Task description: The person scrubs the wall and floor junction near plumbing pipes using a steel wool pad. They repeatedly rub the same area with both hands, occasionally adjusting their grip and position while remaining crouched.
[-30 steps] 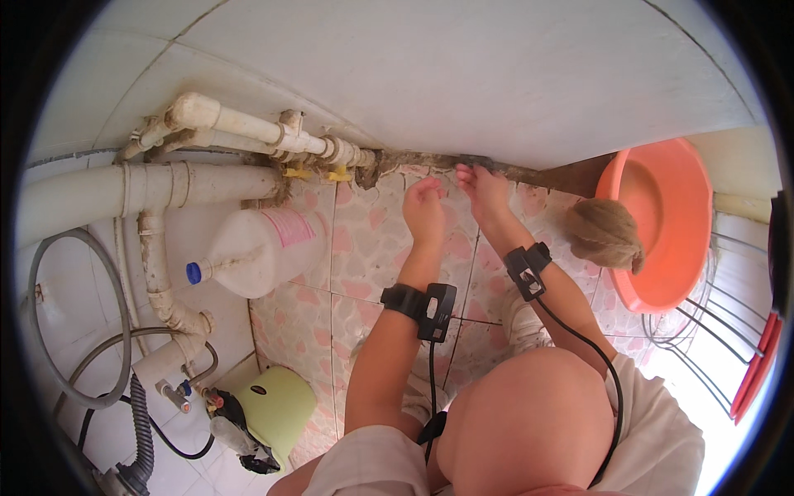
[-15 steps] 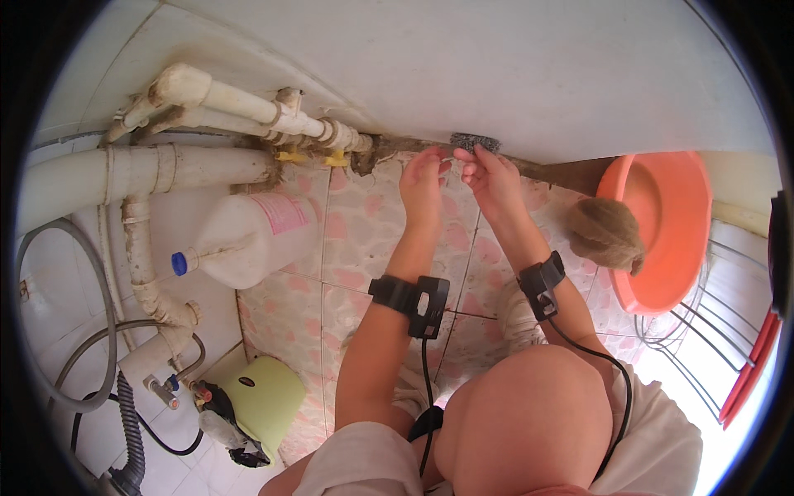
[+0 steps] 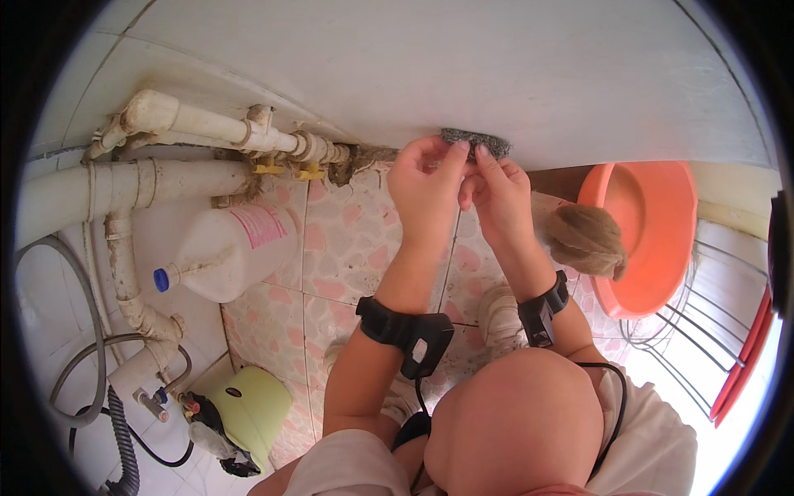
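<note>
A grey steel-wool scouring pad [image 3: 475, 141] is held up in front of the white wall [image 3: 430, 58], pinched between the fingertips of both hands. My left hand [image 3: 428, 186] grips its left side and my right hand [image 3: 495, 194] its right side. Both wrists wear black straps with cables. Below the hands lies a pink and white patterned tile floor [image 3: 351, 240]. My bare knee [image 3: 517, 422] fills the lower middle.
White pipes [image 3: 207, 124] with yellow valve handles [image 3: 289, 170] run along the left wall. A white jug with a blue cap [image 3: 227, 252] lies on the floor. A pale green sprayer [image 3: 240, 409], grey hoses [image 3: 91, 364], an orange basin [image 3: 649, 236], a brown fibrous scrubber [image 3: 585, 240] and a wire rack [image 3: 703, 322] stand around.
Both hands have risen from the floor-wall joint up to the wall, now holding the scouring pad between them. The view has tilted upward.
</note>
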`<action>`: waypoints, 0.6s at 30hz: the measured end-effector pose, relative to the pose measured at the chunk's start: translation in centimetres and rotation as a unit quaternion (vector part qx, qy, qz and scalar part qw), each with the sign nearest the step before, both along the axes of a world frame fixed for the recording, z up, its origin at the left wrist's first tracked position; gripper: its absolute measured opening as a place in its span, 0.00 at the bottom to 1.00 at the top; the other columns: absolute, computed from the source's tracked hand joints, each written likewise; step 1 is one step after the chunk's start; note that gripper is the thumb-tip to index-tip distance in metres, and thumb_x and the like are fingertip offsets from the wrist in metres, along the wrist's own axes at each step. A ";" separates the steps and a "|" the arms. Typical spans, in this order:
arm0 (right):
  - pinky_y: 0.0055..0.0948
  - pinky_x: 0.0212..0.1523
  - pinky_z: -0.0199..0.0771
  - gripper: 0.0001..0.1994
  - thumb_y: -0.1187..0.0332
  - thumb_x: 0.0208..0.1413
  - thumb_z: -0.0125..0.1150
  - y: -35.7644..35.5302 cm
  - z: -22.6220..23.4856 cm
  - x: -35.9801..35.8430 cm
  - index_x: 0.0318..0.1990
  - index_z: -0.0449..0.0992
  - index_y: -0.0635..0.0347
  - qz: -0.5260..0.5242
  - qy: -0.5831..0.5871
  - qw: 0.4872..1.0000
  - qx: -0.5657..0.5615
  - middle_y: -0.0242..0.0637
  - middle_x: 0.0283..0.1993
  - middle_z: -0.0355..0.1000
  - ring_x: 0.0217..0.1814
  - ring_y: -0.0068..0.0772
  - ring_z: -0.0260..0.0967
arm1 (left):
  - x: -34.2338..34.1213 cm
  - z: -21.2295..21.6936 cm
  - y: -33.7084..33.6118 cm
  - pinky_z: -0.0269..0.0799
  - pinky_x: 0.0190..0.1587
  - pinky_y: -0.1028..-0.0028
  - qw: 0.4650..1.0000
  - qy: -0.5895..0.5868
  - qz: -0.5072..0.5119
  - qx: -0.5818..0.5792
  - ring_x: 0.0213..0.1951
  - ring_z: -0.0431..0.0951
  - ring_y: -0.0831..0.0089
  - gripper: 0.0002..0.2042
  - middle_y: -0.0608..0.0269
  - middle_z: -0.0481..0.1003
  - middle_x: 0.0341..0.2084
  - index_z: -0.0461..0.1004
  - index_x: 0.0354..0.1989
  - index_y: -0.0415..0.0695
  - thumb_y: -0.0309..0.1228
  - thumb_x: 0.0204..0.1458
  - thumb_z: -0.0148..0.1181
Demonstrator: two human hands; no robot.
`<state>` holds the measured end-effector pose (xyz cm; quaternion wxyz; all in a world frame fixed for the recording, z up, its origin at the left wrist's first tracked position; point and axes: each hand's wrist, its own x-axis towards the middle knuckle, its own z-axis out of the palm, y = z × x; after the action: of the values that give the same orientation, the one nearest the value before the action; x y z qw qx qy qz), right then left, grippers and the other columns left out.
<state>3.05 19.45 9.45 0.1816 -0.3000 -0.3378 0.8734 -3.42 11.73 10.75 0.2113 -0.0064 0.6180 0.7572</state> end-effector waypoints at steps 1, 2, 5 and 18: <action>0.24 0.18 0.66 0.10 0.67 0.61 0.54 -0.1 -0.1 -0.1 0.35 0.73 0.67 -0.009 0.011 1.000 0.000 0.42 0.29 0.76 0.16 0.27 0.66 | -0.4 0.0 0.3 0.66 0.21 0.78 0.998 -0.045 -0.018 -0.042 0.22 0.73 0.77 0.08 0.61 0.75 0.25 0.73 0.31 0.33 0.26 0.49 0.63; 0.24 0.19 0.66 0.10 0.67 0.61 0.54 -0.3 -0.5 -0.3 0.34 0.72 0.67 -0.009 -0.018 1.000 -0.021 0.42 0.29 0.76 0.16 0.27 0.67 | -0.7 -0.1 0.6 0.67 0.22 0.78 0.996 -0.058 -0.033 -0.057 0.25 0.76 0.75 0.07 0.60 0.75 0.26 0.73 0.31 0.32 0.24 0.50 0.62; 0.25 0.19 0.66 0.10 0.67 0.61 0.54 -0.4 -2.3 -0.4 0.34 0.71 0.67 -0.018 -0.065 0.997 -0.036 0.43 0.29 0.76 0.17 0.28 0.67 | -0.9 -1.3 0.7 0.68 0.24 0.78 0.992 -0.060 -0.067 -0.089 0.26 0.79 0.73 0.07 0.60 0.77 0.25 0.74 0.31 0.31 0.23 0.49 0.61; 0.25 0.22 0.69 0.13 0.64 0.64 0.49 -1.2 -2.1 0.5 0.40 0.72 0.68 0.048 -0.050 0.995 0.068 0.40 0.32 0.75 0.21 0.26 0.68 | -3.4 0.8 -2.2 0.73 0.37 0.67 0.893 0.128 -0.271 -0.337 0.32 0.80 0.62 0.19 0.51 0.79 0.28 0.77 0.33 0.34 0.42 0.49 0.61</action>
<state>3.54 18.21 7.34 0.1423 -0.3137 -0.4194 0.8399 -6.81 9.49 11.52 0.3124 0.1873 0.8357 0.4110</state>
